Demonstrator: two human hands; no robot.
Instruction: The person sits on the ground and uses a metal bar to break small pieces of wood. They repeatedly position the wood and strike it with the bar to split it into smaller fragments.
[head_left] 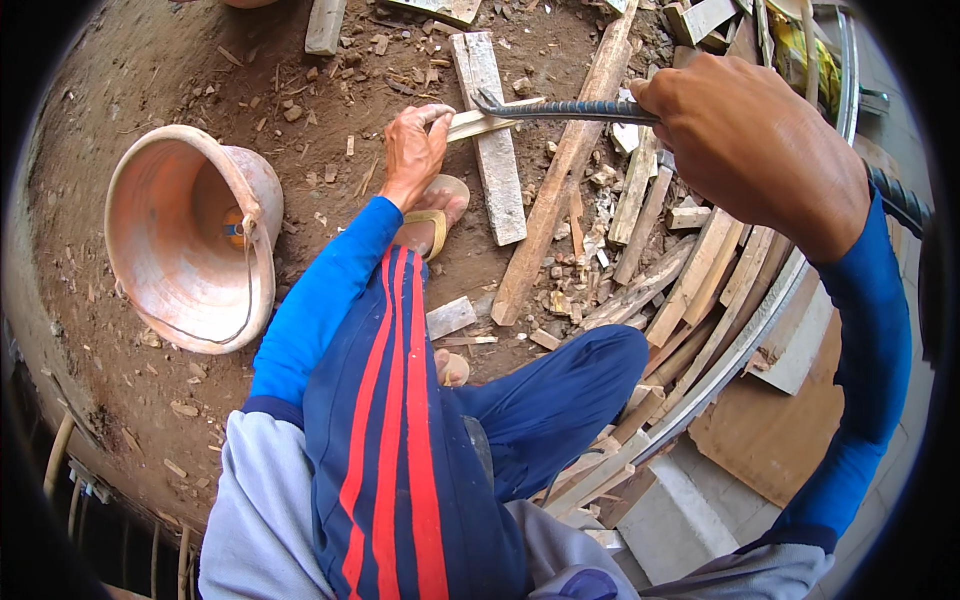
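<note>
My left hand (415, 150) grips a thin pale wooden strip (472, 125), which lies across a whitish weathered board (495, 183) on the dirt. My right hand (755, 150), at the upper right, is closed on a dark ribbed steel bar (570, 109). The bar runs from beyond my right wrist to a bent, claw-like tip at the pale strip, just right of my left hand; whether the tip touches the wood I cannot tell. My sandalled foot (437, 222) is on the ground below my left hand, beside the weathered board.
A dusty pink bucket (148, 285) stands at my left. A long plank (535, 245), wood scraps (700, 280) and rubble lie on the dirt ahead and right. A long pale metal rail (720, 370) curves along the right, with sheets and flat boards (760, 440) beyond it. Poles (62, 440) show at the lower left.
</note>
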